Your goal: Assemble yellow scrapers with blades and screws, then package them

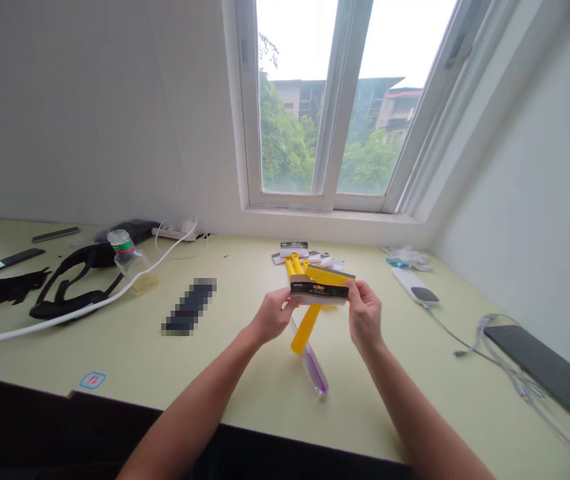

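Left hand (272, 318) and right hand (365, 317) pinching opposite ends of the cardboard header card (319, 289) on a yellow plastic squeegee (306, 329), fingers curled, grip level and evenly spaced for a steady hold. Squeegee up in the air over the pale green desk (265, 393), handle angled downward, just above a clear tube (315, 370); small packaging cards (293, 251) farther back.

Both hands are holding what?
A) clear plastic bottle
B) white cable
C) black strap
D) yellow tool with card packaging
D. The left hand and right hand grip the edges of the card packaging on the yellow tool.
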`<state>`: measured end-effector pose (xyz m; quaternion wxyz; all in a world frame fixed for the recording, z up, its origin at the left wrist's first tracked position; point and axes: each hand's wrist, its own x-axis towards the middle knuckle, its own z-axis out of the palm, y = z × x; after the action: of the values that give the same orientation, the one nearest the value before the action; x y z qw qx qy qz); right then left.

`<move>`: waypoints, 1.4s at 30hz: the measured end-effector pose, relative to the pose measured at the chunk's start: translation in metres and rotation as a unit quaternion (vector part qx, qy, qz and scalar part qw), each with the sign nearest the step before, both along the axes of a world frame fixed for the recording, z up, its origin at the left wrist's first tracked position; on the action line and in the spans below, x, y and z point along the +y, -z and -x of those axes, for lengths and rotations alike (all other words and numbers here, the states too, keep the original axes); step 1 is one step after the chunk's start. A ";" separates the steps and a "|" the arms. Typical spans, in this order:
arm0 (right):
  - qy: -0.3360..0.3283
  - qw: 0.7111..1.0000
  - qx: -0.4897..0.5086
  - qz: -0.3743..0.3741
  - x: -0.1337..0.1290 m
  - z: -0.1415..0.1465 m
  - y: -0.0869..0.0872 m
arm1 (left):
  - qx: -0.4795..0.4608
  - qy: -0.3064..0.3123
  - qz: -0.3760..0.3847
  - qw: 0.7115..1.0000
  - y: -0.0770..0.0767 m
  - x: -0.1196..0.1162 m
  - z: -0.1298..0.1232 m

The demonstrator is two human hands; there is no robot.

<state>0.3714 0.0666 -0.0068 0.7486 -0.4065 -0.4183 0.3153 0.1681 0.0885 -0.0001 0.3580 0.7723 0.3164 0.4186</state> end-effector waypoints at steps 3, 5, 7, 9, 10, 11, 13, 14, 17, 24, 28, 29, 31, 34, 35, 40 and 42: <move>-0.011 1.000 0.007 -0.011 0.000 -0.003 -0.005 | 0.067 0.008 -0.028 0.997 -0.012 -0.009 0.016; -0.021 0.999 0.030 -0.018 -0.002 -0.005 -0.010 | 0.074 0.009 -0.016 0.997 -0.022 -0.018 0.032; -0.036 0.997 0.060 -0.018 -0.003 -0.005 -0.014 | 0.075 -0.004 0.008 0.997 -0.030 -0.024 0.047; -0.040 0.996 0.080 -0.014 -0.004 -0.003 -0.014 | 0.077 -0.006 0.037 0.996 -0.036 -0.029 0.057; -0.040 0.996 0.082 -0.010 -0.004 -0.002 -0.014 | 0.076 0.001 0.051 0.996 -0.036 -0.030 0.059; -0.041 0.996 0.077 -0.005 -0.004 0.000 -0.012 | 0.072 0.013 0.065 0.995 -0.035 -0.030 0.058; -0.044 0.997 0.063 0.004 -0.003 0.004 -0.008 | 0.066 0.037 0.084 0.994 -0.029 -0.028 0.052; -0.046 0.997 0.056 0.009 -0.003 0.006 -0.005 | 0.064 0.040 0.087 0.993 -0.024 -0.027 0.048; -0.037 0.998 0.039 0.017 -0.002 0.007 -0.001 | 0.055 0.022 0.075 0.995 -0.011 -0.021 0.037; -0.043 0.998 0.041 -0.009 -0.007 0.010 -0.006 | 0.145 0.007 -0.042 0.988 -0.014 -0.030 0.035; -0.064 0.998 0.015 -0.022 -0.016 0.013 -0.015 | 0.261 0.004 -0.093 0.961 -0.018 -0.047 0.027; -0.070 0.997 0.023 -0.028 -0.018 0.011 -0.019 | 0.286 -0.002 -0.098 0.953 -0.018 -0.050 0.025; -0.075 0.995 0.047 -0.045 -0.019 0.005 -0.027 | 0.335 -0.008 -0.112 0.936 -0.020 -0.053 0.024; -0.057 0.993 0.072 -0.078 -0.017 -0.010 -0.039 | 0.374 0.006 -0.144 0.916 -0.027 -0.053 0.030; -0.047 0.992 0.082 -0.088 -0.016 -0.015 -0.042 | 0.370 0.005 -0.152 0.916 -0.029 -0.052 0.033; -0.010 0.985 0.130 -0.111 -0.014 -0.035 -0.056 | 0.351 -0.041 -0.167 0.920 -0.039 -0.044 0.043; -0.005 0.985 0.117 -0.125 -0.013 -0.041 -0.062 | 0.317 -0.045 -0.147 0.936 -0.039 -0.036 0.046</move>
<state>0.4121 0.0537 0.0550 0.8357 -0.2683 -0.3655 0.3099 0.1222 0.0525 0.0391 0.1028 0.8937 0.3829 0.2099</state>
